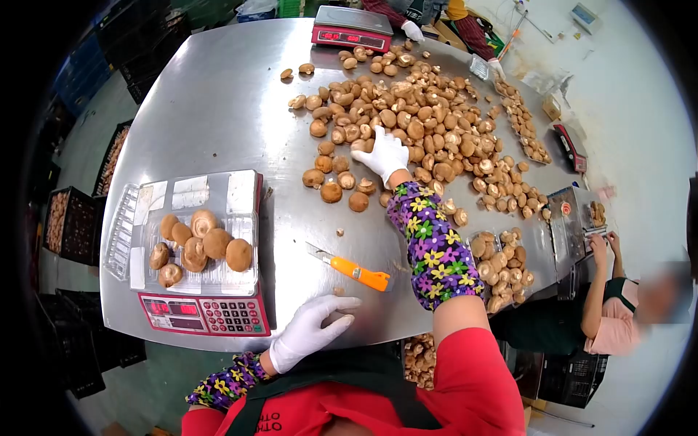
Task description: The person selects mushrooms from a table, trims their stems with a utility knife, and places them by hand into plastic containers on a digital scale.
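My right hand (pixel 385 155), in a white glove, reaches to the near edge of a heap of brown mushrooms (pixel 429 120). Its thumb and fingers are spread, touching or just above the mushrooms; nothing shows gripped in it. By the table's front edge, my left hand (pixel 309 333), also gloved, hovers with its fingers stretched out and nothing in them. An orange utility knife (pixel 360 274) lies between my hands, blade pointing left. On the left, a red scale (pixel 203 314) carries a clear plastic tray (pixel 156 229) with several mushrooms (pixel 216 243) in it.
Packed mushroom trays (pixel 502 269) stand at the right, beside a machine (pixel 574 218). A second scale (pixel 352 29) is at the far edge, near a co-worker's gloved hand (pixel 412 30). Another person (pixel 611 312) works at the right. Dark crates (pixel 69 225) stand left of the steel table (pixel 211 102).
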A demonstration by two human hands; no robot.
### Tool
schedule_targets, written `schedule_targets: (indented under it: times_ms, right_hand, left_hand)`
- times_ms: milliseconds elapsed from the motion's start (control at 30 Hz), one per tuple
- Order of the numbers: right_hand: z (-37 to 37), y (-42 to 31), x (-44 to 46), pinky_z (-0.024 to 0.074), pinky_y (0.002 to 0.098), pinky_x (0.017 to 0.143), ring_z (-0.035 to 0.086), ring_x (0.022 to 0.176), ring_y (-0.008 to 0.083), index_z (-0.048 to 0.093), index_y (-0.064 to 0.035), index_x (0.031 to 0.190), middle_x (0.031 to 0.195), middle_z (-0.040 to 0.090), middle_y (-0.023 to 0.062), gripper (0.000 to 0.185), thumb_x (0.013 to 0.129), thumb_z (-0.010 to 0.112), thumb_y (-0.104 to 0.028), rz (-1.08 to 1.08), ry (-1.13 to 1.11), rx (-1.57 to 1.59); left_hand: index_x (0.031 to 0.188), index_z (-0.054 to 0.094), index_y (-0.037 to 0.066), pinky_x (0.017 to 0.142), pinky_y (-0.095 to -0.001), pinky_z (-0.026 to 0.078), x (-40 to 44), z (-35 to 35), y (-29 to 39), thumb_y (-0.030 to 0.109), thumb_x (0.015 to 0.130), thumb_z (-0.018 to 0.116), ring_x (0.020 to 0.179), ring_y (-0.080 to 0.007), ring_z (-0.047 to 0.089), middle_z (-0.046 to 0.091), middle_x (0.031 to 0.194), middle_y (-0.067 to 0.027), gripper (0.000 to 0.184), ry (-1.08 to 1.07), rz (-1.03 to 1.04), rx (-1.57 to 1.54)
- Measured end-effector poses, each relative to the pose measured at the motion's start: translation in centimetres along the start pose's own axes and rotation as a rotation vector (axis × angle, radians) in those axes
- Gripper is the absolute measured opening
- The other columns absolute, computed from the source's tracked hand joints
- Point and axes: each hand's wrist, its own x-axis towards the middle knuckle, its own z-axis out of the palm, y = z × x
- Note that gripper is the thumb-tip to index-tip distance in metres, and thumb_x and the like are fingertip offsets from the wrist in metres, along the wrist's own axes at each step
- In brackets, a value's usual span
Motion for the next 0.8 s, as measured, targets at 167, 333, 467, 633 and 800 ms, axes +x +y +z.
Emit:
schedule_targets:
  times_ms: [167,333,467,633,800]
  right_hand:
    - [0.5,-0.8,0.4,0.0447,0.0445,0.091,0.054,0.118,0.0317,0.044,-0.0161,0.142,0.125,0.055,0.0152,0.076,0.076,0.067,-0.047,-0.048,0.150,-0.018]
    - [1.2,-2.8,2.7,0.0449,0.0480,0.097,0.053,0.122,0.0372,0.042,-0.0188,0.145,0.146,0.038,0.0197,0.070,0.080,0.061,-0.035,0.003,0.128,0.117]
    - [1.1,-2.5,3.2,0.0485,0.0479,0.093,0.061,0.110,0.0357,0.045,-0.0171,0.143,0.146,0.039,0.0157,0.067,0.080,0.061,-0.034,-0.058,0.086,0.074]
    - [1.3,-1.5,2.4,0.0546,0.0447,0.083,0.062,0.101,0.0349,0.064,-0.0217,0.117,0.125,0.049,0.0136,0.039,0.079,0.069,-0.028,-0.150,0.143,0.081]
    - [3.2,-1.5,2.9,0.0542,0.0438,0.079,0.060,0.099,0.0311,0.064,-0.0146,0.099,0.112,0.055,0.0107,0.021,0.082,0.069,-0.025,-0.216,0.308,0.111]
  left_hand:
    - [0.118,0.065,0.008,0.075,-0.0332,0.053,2.1,0.8,0.3,0.011,0.089,0.066,0.081,-0.0235,0.065,0.067,0.095,-0.0105,0.029,-0.025,-0.057,-0.041]
    - [0.117,0.066,0.010,0.073,-0.0330,0.052,2.6,1.4,0.2,0.013,0.090,0.066,0.079,-0.0231,0.064,0.066,0.091,-0.0089,0.027,-0.045,-0.060,0.003]
    - [0.116,0.066,0.011,0.074,-0.0334,0.052,2.3,1.7,-0.5,0.013,0.089,0.066,0.079,-0.0243,0.064,0.067,0.091,-0.0089,0.027,0.006,0.012,0.041]
    - [0.116,0.067,0.011,0.077,-0.0345,0.053,1.7,1.8,-1.5,0.015,0.091,0.065,0.084,-0.0261,0.066,0.069,0.098,-0.0085,0.026,-0.043,-0.077,0.023]
    - [0.116,0.067,0.010,0.082,-0.0332,0.053,1.7,1.9,-1.1,0.016,0.092,0.063,0.092,-0.0264,0.067,0.069,0.104,-0.0086,0.025,-0.081,-0.106,0.009]
